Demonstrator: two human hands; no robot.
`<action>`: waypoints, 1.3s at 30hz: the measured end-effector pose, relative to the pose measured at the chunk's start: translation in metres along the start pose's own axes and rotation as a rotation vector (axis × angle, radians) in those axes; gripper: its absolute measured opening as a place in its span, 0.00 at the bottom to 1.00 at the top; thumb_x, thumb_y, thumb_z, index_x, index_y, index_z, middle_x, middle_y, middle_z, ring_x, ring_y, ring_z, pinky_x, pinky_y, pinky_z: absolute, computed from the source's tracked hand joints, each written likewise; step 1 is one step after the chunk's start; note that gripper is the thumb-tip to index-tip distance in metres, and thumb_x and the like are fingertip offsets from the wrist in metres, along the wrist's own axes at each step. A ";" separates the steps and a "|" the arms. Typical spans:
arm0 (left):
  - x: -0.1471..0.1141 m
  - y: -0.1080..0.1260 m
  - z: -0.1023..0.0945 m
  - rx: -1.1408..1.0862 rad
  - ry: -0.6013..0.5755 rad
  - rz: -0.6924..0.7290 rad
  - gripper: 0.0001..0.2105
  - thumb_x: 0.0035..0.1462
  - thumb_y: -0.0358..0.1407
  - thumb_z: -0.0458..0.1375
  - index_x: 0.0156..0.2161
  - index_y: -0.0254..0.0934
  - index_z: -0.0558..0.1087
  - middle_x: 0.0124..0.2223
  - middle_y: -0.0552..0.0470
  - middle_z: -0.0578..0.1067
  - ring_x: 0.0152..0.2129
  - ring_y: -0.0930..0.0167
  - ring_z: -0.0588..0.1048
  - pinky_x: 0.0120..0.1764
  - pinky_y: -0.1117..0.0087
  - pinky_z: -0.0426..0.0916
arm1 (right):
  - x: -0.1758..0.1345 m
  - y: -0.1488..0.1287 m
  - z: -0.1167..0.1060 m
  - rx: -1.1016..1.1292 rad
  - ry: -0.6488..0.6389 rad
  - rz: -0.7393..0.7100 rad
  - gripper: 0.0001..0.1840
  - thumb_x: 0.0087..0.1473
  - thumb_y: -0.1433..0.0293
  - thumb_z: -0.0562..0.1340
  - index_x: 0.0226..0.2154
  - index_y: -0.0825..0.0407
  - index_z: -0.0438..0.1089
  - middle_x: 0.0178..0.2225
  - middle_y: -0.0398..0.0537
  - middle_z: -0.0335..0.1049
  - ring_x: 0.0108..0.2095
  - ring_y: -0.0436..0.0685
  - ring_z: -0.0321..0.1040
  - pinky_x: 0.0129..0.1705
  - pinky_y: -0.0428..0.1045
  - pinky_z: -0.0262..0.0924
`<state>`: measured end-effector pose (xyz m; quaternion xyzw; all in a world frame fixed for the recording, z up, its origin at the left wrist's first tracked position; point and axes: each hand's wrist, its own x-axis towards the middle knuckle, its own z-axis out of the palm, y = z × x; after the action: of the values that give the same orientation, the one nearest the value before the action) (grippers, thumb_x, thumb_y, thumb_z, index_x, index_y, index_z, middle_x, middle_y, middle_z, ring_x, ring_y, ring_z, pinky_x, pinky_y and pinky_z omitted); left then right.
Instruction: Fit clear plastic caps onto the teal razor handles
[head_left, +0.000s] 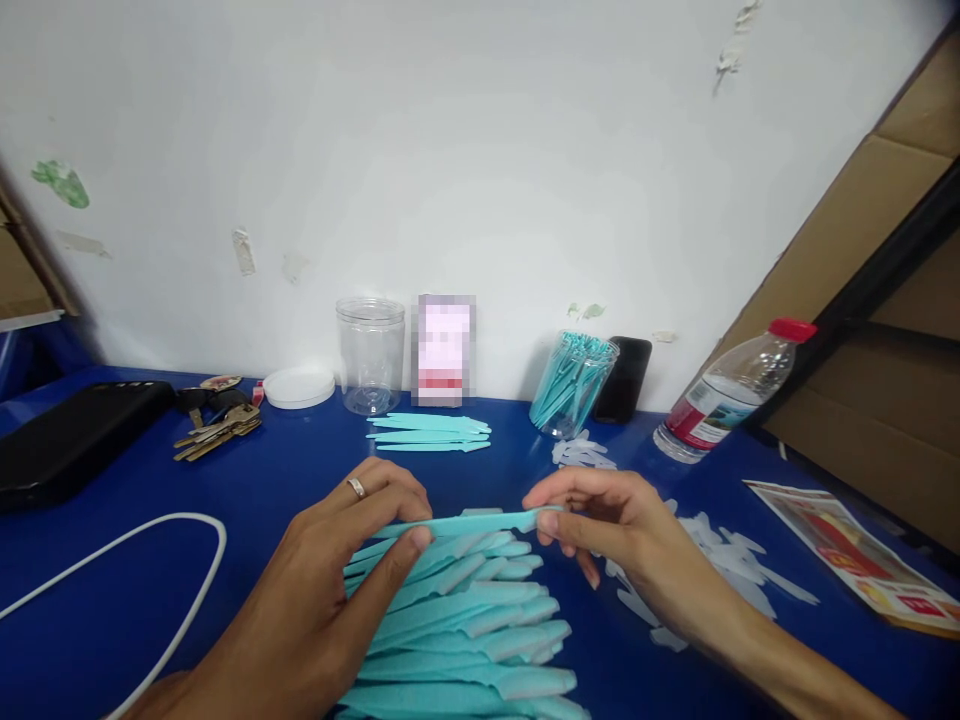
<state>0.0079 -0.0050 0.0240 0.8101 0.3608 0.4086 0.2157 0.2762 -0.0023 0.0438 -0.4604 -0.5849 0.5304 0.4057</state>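
Observation:
Between my two hands a teal eyebrow razor (472, 523) is stretched out level. My left hand (330, 575) pinches its handle end between thumb and fingers. The thumb and forefinger of my right hand (619, 520) close on the other end, hiding the tip. Right below lies a big pile of teal eyebrow razors (480, 640), side by side, their ends pointing right. Loose translucent blade covers (720, 560) are scattered on the blue table (277, 480), partly behind my right forearm.
Several razors (427, 432) lie farther back. A razor-filled jar (574, 385) leans near a black phone (624, 380). Also there: a clear jar (371, 355), white lid (298, 388), keys (217, 432), black case (75, 440), white cable (217, 560), water bottle (720, 400) and printed packet (855, 560).

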 end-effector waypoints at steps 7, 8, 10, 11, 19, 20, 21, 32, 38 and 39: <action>0.001 -0.005 0.001 0.022 0.089 -0.036 0.08 0.71 0.36 0.53 0.38 0.43 0.72 0.41 0.54 0.76 0.41 0.68 0.74 0.44 0.69 0.68 | -0.007 0.000 0.001 -0.152 -0.048 0.037 0.22 0.52 0.51 0.74 0.30 0.54 0.80 0.22 0.39 0.63 0.18 0.45 0.54 0.18 0.43 0.48; 0.001 -0.005 0.000 0.031 0.082 -0.037 0.09 0.71 0.36 0.53 0.37 0.42 0.72 0.41 0.53 0.76 0.41 0.67 0.74 0.43 0.68 0.69 | -0.008 -0.001 0.002 -0.152 -0.042 0.029 0.21 0.52 0.51 0.74 0.30 0.54 0.80 0.22 0.39 0.63 0.19 0.46 0.54 0.19 0.44 0.47; 0.002 -0.003 -0.001 0.050 0.056 -0.029 0.10 0.72 0.37 0.52 0.37 0.42 0.71 0.40 0.52 0.76 0.40 0.67 0.74 0.42 0.67 0.69 | -0.009 -0.002 0.003 -0.142 -0.031 0.003 0.21 0.51 0.52 0.74 0.29 0.53 0.79 0.22 0.40 0.63 0.20 0.47 0.53 0.21 0.45 0.47; 0.002 -0.002 -0.001 0.060 0.036 -0.021 0.11 0.72 0.37 0.51 0.36 0.41 0.71 0.40 0.52 0.75 0.40 0.67 0.74 0.42 0.67 0.69 | -0.009 -0.003 0.004 -0.139 -0.025 -0.010 0.20 0.51 0.52 0.74 0.28 0.53 0.79 0.22 0.40 0.63 0.21 0.47 0.53 0.21 0.45 0.47; -0.010 0.003 0.000 0.624 -0.033 0.472 0.11 0.76 0.33 0.48 0.54 0.40 0.73 0.42 0.50 0.78 0.41 0.62 0.75 0.51 0.57 0.64 | -0.020 -0.007 0.012 -0.114 -0.037 0.021 0.17 0.54 0.57 0.73 0.26 0.52 0.75 0.20 0.39 0.59 0.22 0.48 0.51 0.23 0.46 0.44; -0.013 0.003 0.000 0.690 -0.033 0.521 0.13 0.77 0.33 0.47 0.56 0.39 0.72 0.42 0.50 0.79 0.42 0.61 0.75 0.53 0.56 0.63 | -0.022 -0.006 0.013 -0.093 -0.052 0.046 0.16 0.53 0.58 0.73 0.26 0.52 0.75 0.20 0.39 0.60 0.22 0.48 0.52 0.23 0.46 0.44; -0.016 0.004 0.000 0.729 -0.035 0.545 0.14 0.77 0.32 0.46 0.58 0.39 0.72 0.42 0.50 0.79 0.43 0.61 0.75 0.54 0.56 0.61 | -0.023 -0.004 0.014 -0.069 -0.068 0.070 0.15 0.53 0.59 0.73 0.26 0.52 0.75 0.21 0.39 0.61 0.21 0.48 0.53 0.22 0.46 0.43; -0.021 0.010 -0.002 0.670 0.028 0.558 0.12 0.78 0.31 0.47 0.57 0.38 0.71 0.37 0.54 0.82 0.40 0.66 0.80 0.54 0.62 0.64 | -0.021 0.000 0.022 0.225 -0.095 0.139 0.11 0.51 0.67 0.69 0.22 0.53 0.72 0.15 0.35 0.56 0.17 0.45 0.47 0.19 0.44 0.42; -0.028 0.004 -0.002 0.688 0.034 0.559 0.14 0.76 0.29 0.47 0.59 0.39 0.71 0.39 0.54 0.83 0.44 0.65 0.80 0.61 0.61 0.61 | -0.021 -0.004 0.023 0.266 -0.082 0.177 0.11 0.49 0.67 0.69 0.20 0.53 0.72 0.14 0.34 0.54 0.16 0.44 0.43 0.19 0.44 0.39; -0.028 0.003 -0.003 0.692 0.028 0.560 0.15 0.76 0.29 0.47 0.60 0.39 0.71 0.40 0.53 0.83 0.46 0.65 0.80 0.62 0.61 0.60 | -0.021 -0.004 0.024 0.282 -0.080 0.188 0.11 0.48 0.67 0.69 0.20 0.53 0.72 0.14 0.34 0.54 0.16 0.44 0.42 0.18 0.44 0.38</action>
<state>-0.0045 -0.0285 0.0134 0.8954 0.2461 0.3176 -0.1919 0.2581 -0.0283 0.0453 -0.4302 -0.4748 0.6608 0.3910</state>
